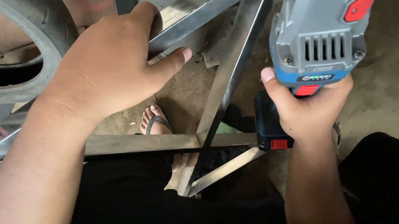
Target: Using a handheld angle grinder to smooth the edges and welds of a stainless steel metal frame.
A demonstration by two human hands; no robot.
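Gripping grinder (324, 14) right hand (309, 106), left hand (108, 67) on steel frame (226, 81).

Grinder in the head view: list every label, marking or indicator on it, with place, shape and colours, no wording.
Label strip: rear of the grey grinder in the right hand, below the vents; narrow, dark, pale marks.
Red patch: on the dark battery; small rectangle.

Label on the grinder

A small dark rectangular label (316, 77) sits on the blue band at the grey angle grinder's (329, 8) rear, just under its vent slots.
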